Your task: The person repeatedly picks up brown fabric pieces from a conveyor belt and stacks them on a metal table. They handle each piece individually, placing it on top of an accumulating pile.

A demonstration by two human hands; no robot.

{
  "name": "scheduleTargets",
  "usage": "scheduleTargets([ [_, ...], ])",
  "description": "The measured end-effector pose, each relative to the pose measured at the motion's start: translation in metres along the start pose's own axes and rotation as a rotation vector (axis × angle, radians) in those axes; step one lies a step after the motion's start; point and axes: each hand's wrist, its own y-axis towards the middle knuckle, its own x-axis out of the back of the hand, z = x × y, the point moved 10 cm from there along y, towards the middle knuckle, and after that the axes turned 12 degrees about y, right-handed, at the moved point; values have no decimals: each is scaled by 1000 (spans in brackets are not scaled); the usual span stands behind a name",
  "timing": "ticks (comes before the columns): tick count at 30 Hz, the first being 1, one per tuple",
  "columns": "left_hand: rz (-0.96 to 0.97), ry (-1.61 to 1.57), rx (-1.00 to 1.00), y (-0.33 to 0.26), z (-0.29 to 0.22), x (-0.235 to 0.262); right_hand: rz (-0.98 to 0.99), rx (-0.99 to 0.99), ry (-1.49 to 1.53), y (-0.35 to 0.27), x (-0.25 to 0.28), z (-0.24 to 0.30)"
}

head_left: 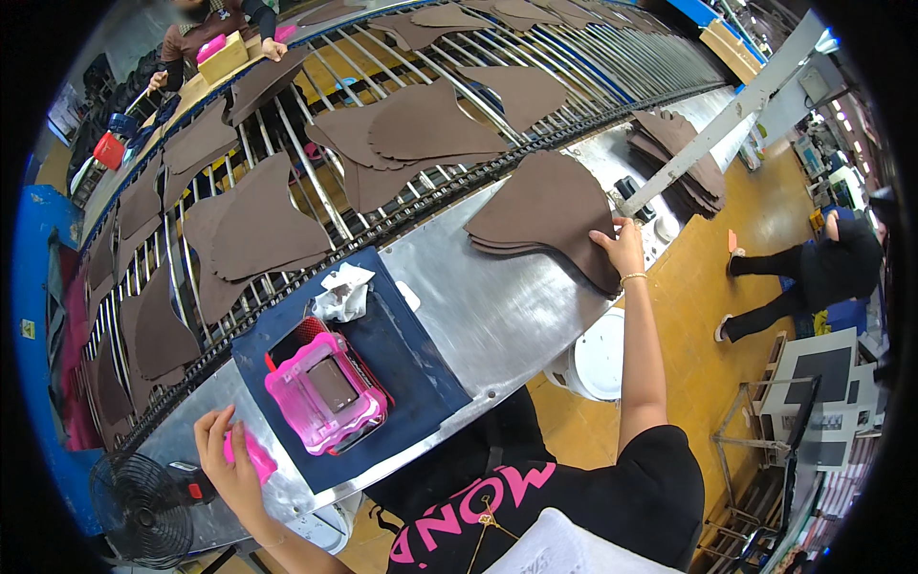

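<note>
the right hand is pinching the near edge of a floppy, light brown leather stack; the left hand is gripping a pink tool.

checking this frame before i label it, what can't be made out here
- Pink object in the left hand, head view: fingers cover most of it, its kind unclear.
- Stack of brown cut pieces under the right hand: count too fine to tell.
- Dark insert in the pink tray: too small to identify.
- Black fan: cut off by the rim.
</note>
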Motion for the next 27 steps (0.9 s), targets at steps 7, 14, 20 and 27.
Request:
scheduleTargets([
  [7,2,8,11,-15,15,4,-95,80,-191,-21,6,29],
  [14,19,13,11,-21,19,3,50,-189,-69,-20,0,-1],
  [20,29,-12,-4,-20,11,1,77,404,7,-52,12,51],
  [27,2,-10,-112,-4,-19,9,274,206,610,-109,52,171],
])
